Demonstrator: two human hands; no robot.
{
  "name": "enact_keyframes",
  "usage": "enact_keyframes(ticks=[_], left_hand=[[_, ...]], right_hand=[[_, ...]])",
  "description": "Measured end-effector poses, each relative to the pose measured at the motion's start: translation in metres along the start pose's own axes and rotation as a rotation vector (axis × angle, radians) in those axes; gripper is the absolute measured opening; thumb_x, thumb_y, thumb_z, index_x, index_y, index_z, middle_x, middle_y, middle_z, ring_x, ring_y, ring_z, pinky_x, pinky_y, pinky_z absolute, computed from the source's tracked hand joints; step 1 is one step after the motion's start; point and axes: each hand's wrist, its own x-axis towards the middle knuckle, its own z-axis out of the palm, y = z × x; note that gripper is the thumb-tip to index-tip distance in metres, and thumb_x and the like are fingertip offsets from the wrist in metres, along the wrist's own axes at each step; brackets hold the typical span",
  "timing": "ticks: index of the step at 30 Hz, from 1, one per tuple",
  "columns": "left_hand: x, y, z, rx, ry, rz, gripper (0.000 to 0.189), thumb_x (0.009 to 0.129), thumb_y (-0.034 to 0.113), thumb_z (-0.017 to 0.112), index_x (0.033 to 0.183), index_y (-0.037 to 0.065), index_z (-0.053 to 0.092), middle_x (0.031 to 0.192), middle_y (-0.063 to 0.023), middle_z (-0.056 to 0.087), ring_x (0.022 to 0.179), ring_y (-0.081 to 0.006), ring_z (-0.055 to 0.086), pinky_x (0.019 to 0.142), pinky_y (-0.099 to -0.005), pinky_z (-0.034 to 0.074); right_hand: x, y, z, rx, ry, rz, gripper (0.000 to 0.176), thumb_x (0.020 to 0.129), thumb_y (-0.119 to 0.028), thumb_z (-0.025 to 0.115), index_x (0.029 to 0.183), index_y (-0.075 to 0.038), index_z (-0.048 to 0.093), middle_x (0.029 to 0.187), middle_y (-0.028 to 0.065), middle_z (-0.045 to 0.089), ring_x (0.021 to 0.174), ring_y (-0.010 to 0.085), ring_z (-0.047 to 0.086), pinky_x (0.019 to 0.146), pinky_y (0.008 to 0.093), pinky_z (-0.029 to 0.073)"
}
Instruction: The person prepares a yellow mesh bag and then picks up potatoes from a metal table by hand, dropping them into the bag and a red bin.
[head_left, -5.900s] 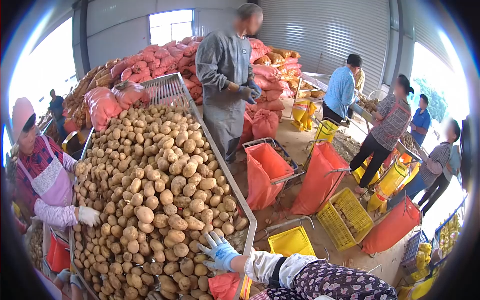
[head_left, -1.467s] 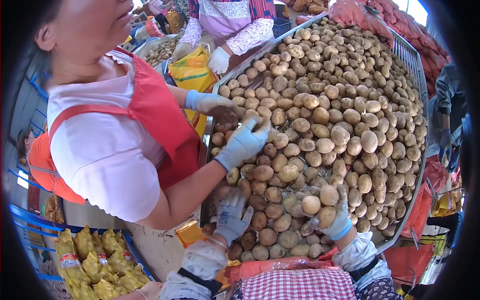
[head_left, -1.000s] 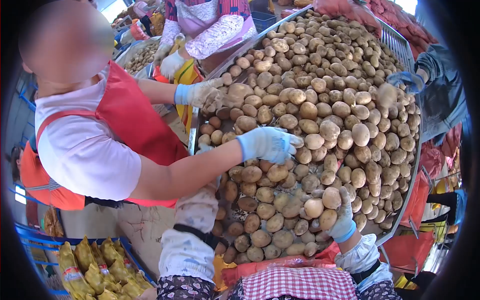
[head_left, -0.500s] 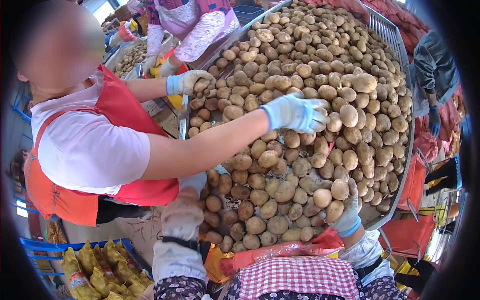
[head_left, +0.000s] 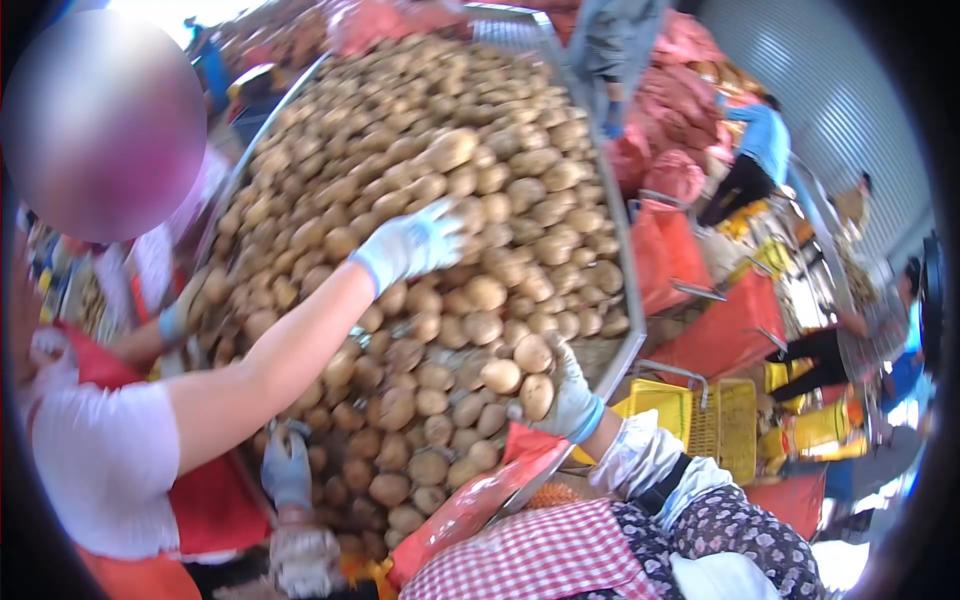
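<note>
My right hand (head_left: 572, 398), in a white and light-blue work glove, is closed around several potatoes (head_left: 537, 396) at the table's right edge. They rest against its palm and fingers. My left hand (head_left: 287, 468), gloved alike, is low at the near left side of the potato pile (head_left: 400, 405). Its fingertips are blurred and partly hidden, so I cannot see whether it grips anything. A co-worker's gloved hand (head_left: 410, 243) reaches across the middle of the pile, over the potatoes, its forearm passing above my left hand.
The metal sorting table (head_left: 628, 345) has a raised rim. A co-worker in a red apron (head_left: 215, 505) stands close on the left. Red sheeting (head_left: 480, 495) lies along the near edge. Yellow crates (head_left: 735, 425) and red sacks (head_left: 715, 335) stand to the right, with other people beyond.
The view has swung to the right, showing more crates and people there. My right hand still holds potatoes. My left hand now shows near the pile's edge, where the co-worker's arm covered it before.
</note>
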Motion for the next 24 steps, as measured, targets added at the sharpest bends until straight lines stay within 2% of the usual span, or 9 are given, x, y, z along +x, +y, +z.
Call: enact_keyframes(ticks=[2, 10, 12, 16, 17, 19, 20, 22, 24], left_hand=[[-0.030, 0.023, 0.013, -0.115, 0.046, 0.151, 0.021, 0.090, 0.023, 0.054, 0.095, 0.004, 0.063, 0.092, -0.0176, 0.061, 0.084, -0.0355, 0.059, 0.073, -0.0431, 0.047], [-0.083, 0.089, 0.066, 0.127, -0.205, 0.318, 0.017, 0.088, 0.011, 0.056, 0.101, 0.000, 0.060, 0.097, -0.0157, 0.060, 0.094, -0.0301, 0.058, 0.080, -0.0386, 0.049], [-0.080, 0.073, 0.072, -0.037, -0.418, 0.383, 0.041, 0.092, 0.026, 0.051, 0.126, 0.005, 0.051, 0.124, -0.0187, 0.055, 0.109, -0.0348, 0.055, 0.093, -0.0427, 0.045], [-0.104, 0.214, 0.041, -0.982, -0.589, -0.326, 0.041, 0.096, 0.029, 0.046, 0.125, 0.000, 0.050, 0.122, -0.0187, 0.056, 0.105, -0.0339, 0.056, 0.090, -0.0402, 0.046], [-0.111, 0.242, 0.037, -1.324, -0.645, -0.577, 0.045, 0.097, 0.029, 0.046, 0.130, -0.002, 0.047, 0.125, -0.0191, 0.055, 0.112, -0.0347, 0.054, 0.096, -0.0401, 0.044], [-0.113, 0.252, 0.082, -0.983, -0.363, 0.339, 0.026, 0.094, 0.016, 0.049, 0.113, 0.000, 0.055, 0.108, -0.0143, 0.058, 0.102, -0.0245, 0.057, 0.089, -0.0394, 0.047], [-0.109, 0.278, 0.073, -1.419, -0.642, -0.049, 0.036, 0.098, 0.020, 0.042, 0.127, -0.002, 0.046, 0.115, -0.0119, 0.056, 0.111, -0.0225, 0.053, 0.097, -0.0427, 0.044], [-0.101, 0.288, 0.089, -1.468, -0.844, 0.043, 0.043, 0.100, 0.022, 0.037, 0.138, 0.001, 0.036, 0.129, -0.0143, 0.050, 0.120, -0.0253, 0.049, 0.099, -0.0421, 0.043], [-0.095, 0.315, 0.105, -1.847, -1.036, -0.362, 0.048, 0.096, 0.019, 0.051, 0.139, 0.002, 0.037, 0.133, -0.0144, 0.048, 0.115, -0.0255, 0.052, 0.096, -0.0355, 0.044]], right_hand=[[-0.002, -0.027, -0.039, 1.505, -0.010, 0.601, 0.058, 0.085, -0.058, 0.052, 0.122, -0.014, 0.055, 0.123, 0.0167, 0.057, 0.110, 0.0328, 0.057, 0.076, 0.0483, 0.053], [-0.058, -0.012, -0.208, 1.354, 0.722, 0.510, 0.054, 0.080, -0.064, 0.054, 0.099, -0.013, 0.061, 0.102, 0.0127, 0.065, 0.092, 0.0378, 0.063, 0.058, 0.0396, 0.054], [-0.061, 0.006, -0.258, 1.348, 0.848, 0.559, 0.048, 0.079, -0.064, 0.056, 0.092, -0.018, 0.060, 0.099, 0.0110, 0.063, 0.088, 0.0367, 0.062, 0.060, 0.0413, 0.055], [-0.012, 0.060, -0.370, 1.136, 1.018, 0.288, 0.046, 0.082, -0.063, 0.054, 0.102, -0.022, 0.054, 0.095, 0.0103, 0.060, 0.086, 0.0333, 0.061, 0.067, 0.0454, 0.056], [-0.010, 0.097, -0.414, 1.180, 0.889, 0.130, 0.046, 0.084, -0.061, 0.054, 0.105, -0.020, 0.053, 0.098, 0.0114, 0.060, 0.088, 0.0328, 0.061, 0.069, 0.0454, 0.056], [0.010, 0.100, -0.438, 1.238, 0.919, 0.033, 0.045, 0.086, -0.058, 0.052, 0.106, -0.017, 0.052, 0.102, 0.0123, 0.060, 0.091, 0.0307, 0.062, 0.071, 0.0435, 0.055], [0.022, 0.061, -0.418, 1.250, 1.077, 0.100, 0.044, 0.087, -0.056, 0.052, 0.105, -0.016, 0.053, 0.104, 0.0121, 0.061, 0.093, 0.0293, 0.062, 0.070, 0.0416, 0.055], [0.025, 0.039, -0.366, 1.032, 0.976, 0.277, 0.044, 0.090, -0.052, 0.049, 0.108, -0.012, 0.054, 0.106, 0.0120, 0.062, 0.095, 0.0287, 0.062, 0.068, 0.0394, 0.054], [0.016, 0.028, -0.293, 1.062, 0.403, 0.352, 0.050, 0.092, -0.052, 0.046, 0.117, -0.010, 0.051, 0.108, 0.0122, 0.061, 0.092, 0.0294, 0.062, 0.072, 0.0383, 0.053]])
